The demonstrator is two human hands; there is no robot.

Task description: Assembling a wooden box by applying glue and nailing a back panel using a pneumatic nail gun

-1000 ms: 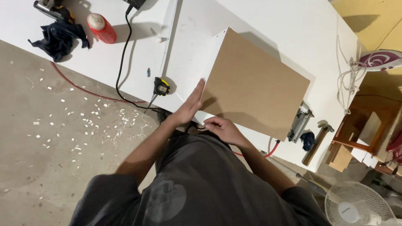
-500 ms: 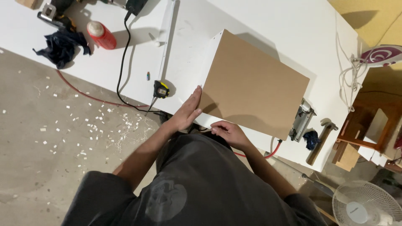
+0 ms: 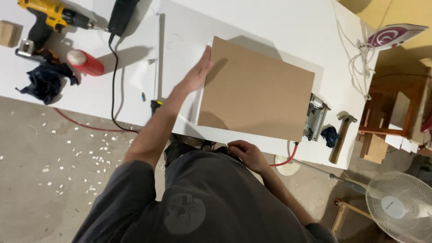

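Resting flat on board [image 3: 256, 90] edge: left hand [image 3: 196, 74]; rt hand [image 3: 245, 153] maybe empty.

A white worktable [image 3: 279, 27] stands on a chip-littered concrete floor [image 3: 49, 180] beside a white fan [image 3: 398, 207].

**Clutter lying around the white workbench**

A yellow drill [image 3: 49, 20] is lying at the far left, a red can [image 3: 85, 63] and dark rag [image 3: 45, 83] sitting beside it. A hammer [image 3: 342, 135] is resting near the right edge; a fan [image 3: 398, 207] is standing on the floor.
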